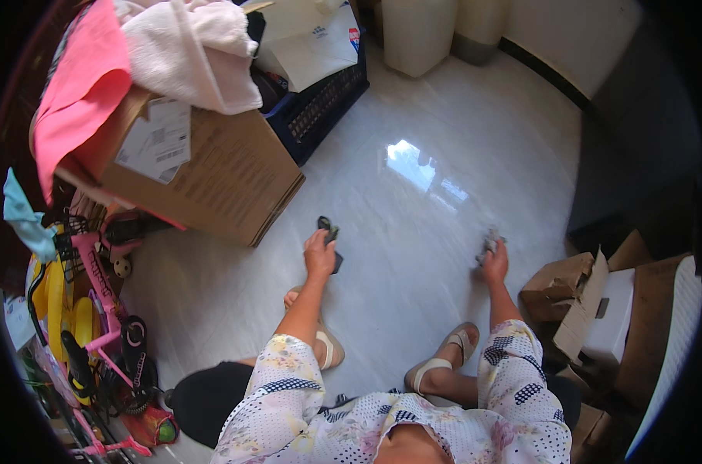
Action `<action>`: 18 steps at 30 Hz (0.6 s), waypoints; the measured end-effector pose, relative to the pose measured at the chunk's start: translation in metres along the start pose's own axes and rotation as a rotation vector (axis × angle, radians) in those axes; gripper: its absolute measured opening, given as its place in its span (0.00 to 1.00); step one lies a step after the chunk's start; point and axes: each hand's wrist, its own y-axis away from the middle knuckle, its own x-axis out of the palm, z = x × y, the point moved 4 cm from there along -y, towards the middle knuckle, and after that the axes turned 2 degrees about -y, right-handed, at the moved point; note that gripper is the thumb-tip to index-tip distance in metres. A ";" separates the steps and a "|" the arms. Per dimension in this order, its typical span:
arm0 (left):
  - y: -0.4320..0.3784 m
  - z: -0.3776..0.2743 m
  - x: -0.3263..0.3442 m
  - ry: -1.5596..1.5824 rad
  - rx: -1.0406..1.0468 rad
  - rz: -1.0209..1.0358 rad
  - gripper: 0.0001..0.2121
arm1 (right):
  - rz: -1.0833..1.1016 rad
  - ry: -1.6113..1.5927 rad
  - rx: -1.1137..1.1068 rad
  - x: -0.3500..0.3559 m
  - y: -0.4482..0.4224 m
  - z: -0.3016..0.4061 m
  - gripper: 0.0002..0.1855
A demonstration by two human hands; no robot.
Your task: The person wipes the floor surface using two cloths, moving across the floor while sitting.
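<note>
My left hand reaches down before my left foot, its fingers closed on a small dark object. Parts of that object stick out above and below the hand; its kind cannot be made out. Farther right, my right hand grips a small greyish object, blurred and partly covered by the fingers. Both hands are over the glossy grey floor, well apart. A light strappy sandal is on my left foot, and another sandal is on the right.
At upper left, a cardboard box bears pink cloth and a whitish towel. A dark blue plastic crate adjoins it. A pink child's bicycle stands left. Opened cartons line the right; pale plastic containers stand ahead.
</note>
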 end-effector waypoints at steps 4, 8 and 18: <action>-0.004 0.084 0.003 -0.219 -0.103 0.127 0.21 | -0.102 0.250 0.235 0.001 0.015 -0.054 0.29; -0.024 0.070 0.048 -0.452 -0.008 0.323 0.28 | -0.209 0.488 0.192 -0.003 0.019 -0.039 0.30; -0.235 0.018 0.159 -0.437 0.324 0.347 0.28 | -0.242 0.504 0.092 0.009 -0.101 -0.052 0.29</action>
